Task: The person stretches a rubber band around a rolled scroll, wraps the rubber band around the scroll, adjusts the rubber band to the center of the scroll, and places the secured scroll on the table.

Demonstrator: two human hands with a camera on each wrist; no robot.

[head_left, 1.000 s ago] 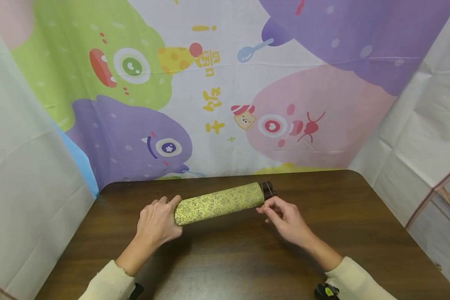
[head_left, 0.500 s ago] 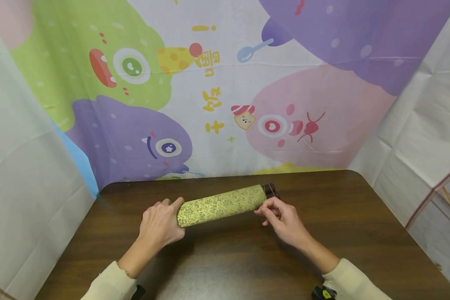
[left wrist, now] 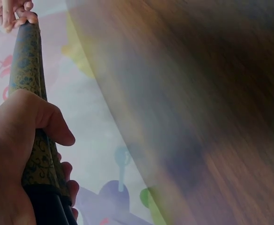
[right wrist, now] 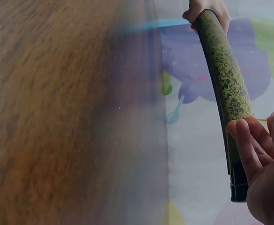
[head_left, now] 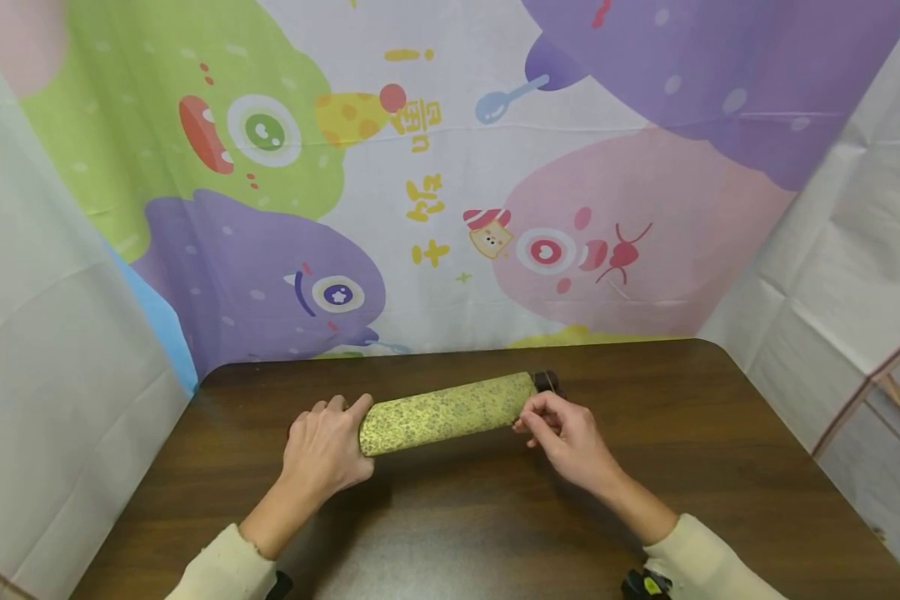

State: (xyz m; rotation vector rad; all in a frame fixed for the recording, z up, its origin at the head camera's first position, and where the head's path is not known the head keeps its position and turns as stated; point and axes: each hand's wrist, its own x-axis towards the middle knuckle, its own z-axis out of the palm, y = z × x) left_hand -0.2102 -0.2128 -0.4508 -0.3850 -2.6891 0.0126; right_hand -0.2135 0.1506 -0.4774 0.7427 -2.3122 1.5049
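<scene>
A rolled scroll (head_left: 450, 410), covered in yellow-green brocade with a dark floral pattern, slants over the table with its right end farther back. Dark rod ends (head_left: 547, 382) stick out at its right, with a thin cord across them. My left hand (head_left: 327, 446) grips the left end, and in the left wrist view its thumb lies over the brocade (left wrist: 26, 56). By the right end, my right hand (head_left: 562, 433) pinches a thin yellow cord (right wrist: 262, 120) between thumb and forefinger. Its other fingers (right wrist: 249, 150) lie against the scroll in the right wrist view.
The dark brown wooden table (head_left: 450, 533) spreads below both hands. Behind its far edge hangs a cloth backdrop (head_left: 450, 308) with cartoon monsters. Pale cloth walls (head_left: 45, 333) flank the table on both sides.
The scroll and my left hand have shifted slightly right and a little nearer. My right hand has stayed almost in place, and the dark rod ends show less beyond it.
</scene>
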